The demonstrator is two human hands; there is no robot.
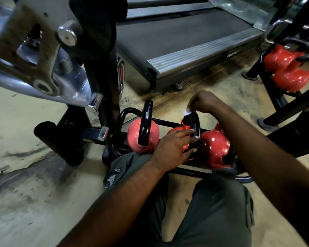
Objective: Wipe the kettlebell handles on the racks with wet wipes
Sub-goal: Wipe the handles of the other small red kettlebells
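Note:
Three red kettlebells with black handles sit in a low black rack (200,171) in front of my knees. My left hand (173,148) holds the near side of the middle kettlebell's handle (195,126), fingers and thumb around it. My right hand (204,102) is curled over the far top of the same handle and pinches a small white wet wipe (187,112) against it. The left kettlebell (135,134) has its handle (146,122) standing upright. The right kettlebell (215,147) lies partly under my right forearm.
A treadmill (185,38) lies behind the rack. A chrome and black exercise machine (48,68) stands at the left, its foot (61,141) on the floor. A second rack (278,97) with red kettlebells (289,68) stands at the right. Worn tan floor (34,202) spreads to the left.

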